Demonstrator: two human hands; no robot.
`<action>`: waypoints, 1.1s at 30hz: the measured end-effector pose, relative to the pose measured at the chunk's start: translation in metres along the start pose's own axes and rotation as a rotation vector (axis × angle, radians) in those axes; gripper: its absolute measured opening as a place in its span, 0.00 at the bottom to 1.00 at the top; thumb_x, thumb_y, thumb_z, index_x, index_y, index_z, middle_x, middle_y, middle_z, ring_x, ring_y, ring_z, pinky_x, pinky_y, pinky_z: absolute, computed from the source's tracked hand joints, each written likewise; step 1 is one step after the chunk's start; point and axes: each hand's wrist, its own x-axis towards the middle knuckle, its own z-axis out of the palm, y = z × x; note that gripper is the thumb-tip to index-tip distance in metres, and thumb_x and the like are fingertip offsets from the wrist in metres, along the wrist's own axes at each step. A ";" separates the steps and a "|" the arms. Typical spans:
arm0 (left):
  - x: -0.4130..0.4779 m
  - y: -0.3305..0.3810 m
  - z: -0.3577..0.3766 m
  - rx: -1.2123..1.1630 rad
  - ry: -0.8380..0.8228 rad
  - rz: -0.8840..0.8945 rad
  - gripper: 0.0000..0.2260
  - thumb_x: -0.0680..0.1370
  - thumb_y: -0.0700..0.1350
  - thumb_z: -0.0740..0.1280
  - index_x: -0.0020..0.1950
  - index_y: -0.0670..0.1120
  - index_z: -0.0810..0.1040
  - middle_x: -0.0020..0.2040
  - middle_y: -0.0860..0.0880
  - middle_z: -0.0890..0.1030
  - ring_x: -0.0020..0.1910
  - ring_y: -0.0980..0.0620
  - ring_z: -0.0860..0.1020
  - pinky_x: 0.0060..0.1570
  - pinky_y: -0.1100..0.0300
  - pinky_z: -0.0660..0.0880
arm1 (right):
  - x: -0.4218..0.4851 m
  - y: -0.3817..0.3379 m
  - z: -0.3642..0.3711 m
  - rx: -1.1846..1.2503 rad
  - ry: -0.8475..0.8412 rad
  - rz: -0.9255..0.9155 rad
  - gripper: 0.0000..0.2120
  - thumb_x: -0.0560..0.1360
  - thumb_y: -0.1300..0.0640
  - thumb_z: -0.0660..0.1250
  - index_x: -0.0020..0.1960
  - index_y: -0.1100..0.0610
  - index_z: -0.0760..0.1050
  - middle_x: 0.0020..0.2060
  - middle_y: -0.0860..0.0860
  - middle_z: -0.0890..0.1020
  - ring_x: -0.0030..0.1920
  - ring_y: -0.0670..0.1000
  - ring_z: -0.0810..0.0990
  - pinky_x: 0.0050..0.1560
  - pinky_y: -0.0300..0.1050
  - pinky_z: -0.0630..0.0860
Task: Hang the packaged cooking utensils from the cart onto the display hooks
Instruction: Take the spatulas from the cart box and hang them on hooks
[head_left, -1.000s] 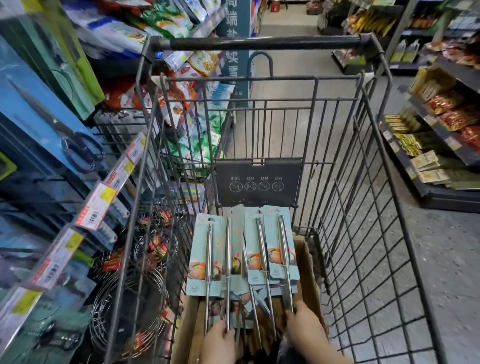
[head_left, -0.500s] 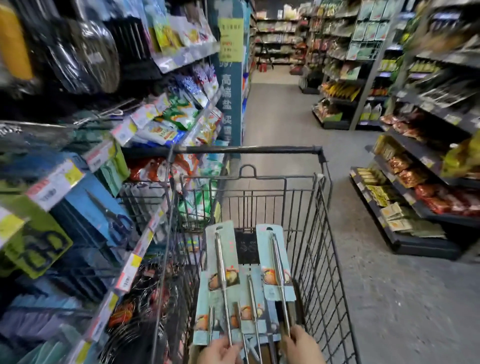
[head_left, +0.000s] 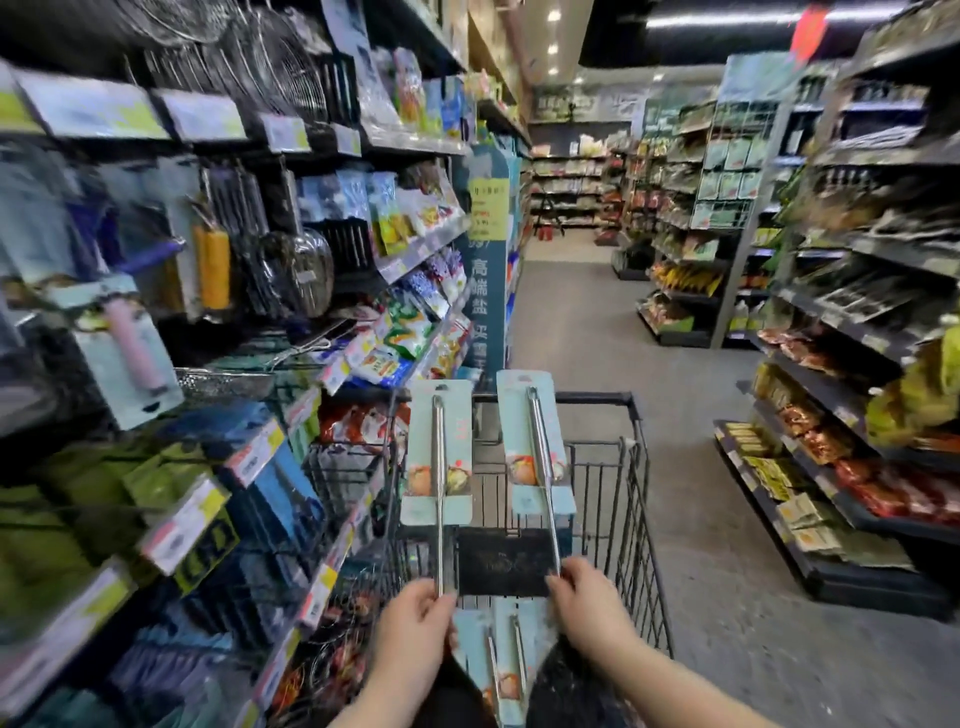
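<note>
The left hand (head_left: 415, 618) pinches the lower end of the left packaged utensil (head_left: 439, 452). The right hand (head_left: 587, 603) pinches the right packaged utensil (head_left: 535, 441). Both stand upright above the cart (head_left: 636, 467).

L shelving: wire strainers (head_left: 270, 57) up top, bright snack pkts (head_left: 405, 332) mid-level, price tags (head_left: 254, 452) along edges. Teal pillar (head_left: 485, 291) w/ white characters, yellow notice (head_left: 488, 208) on it. Grey floor (head_left: 582, 322) down aisle; R shelves (head_left: 841, 332) hold red & yellow pkgd goods.
</note>
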 end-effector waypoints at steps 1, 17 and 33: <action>-0.003 0.007 -0.004 -0.003 0.022 0.015 0.06 0.75 0.42 0.67 0.44 0.39 0.76 0.30 0.43 0.80 0.30 0.47 0.79 0.36 0.55 0.77 | -0.004 -0.007 -0.004 0.010 0.005 -0.028 0.08 0.80 0.55 0.58 0.55 0.55 0.72 0.42 0.49 0.79 0.40 0.46 0.78 0.40 0.40 0.77; -0.198 0.085 -0.049 -0.023 0.561 0.060 0.09 0.77 0.45 0.64 0.44 0.40 0.76 0.32 0.45 0.79 0.29 0.57 0.77 0.34 0.68 0.71 | -0.117 -0.074 -0.056 0.014 -0.229 -0.685 0.11 0.79 0.55 0.59 0.53 0.62 0.74 0.46 0.58 0.81 0.45 0.57 0.77 0.45 0.47 0.71; -0.586 0.069 -0.196 -0.041 1.386 0.041 0.07 0.77 0.39 0.64 0.38 0.42 0.73 0.28 0.48 0.72 0.23 0.57 0.74 0.32 0.62 0.74 | -0.476 -0.150 0.012 0.221 -0.826 -1.436 0.11 0.78 0.59 0.61 0.37 0.52 0.66 0.29 0.44 0.72 0.31 0.41 0.69 0.32 0.28 0.65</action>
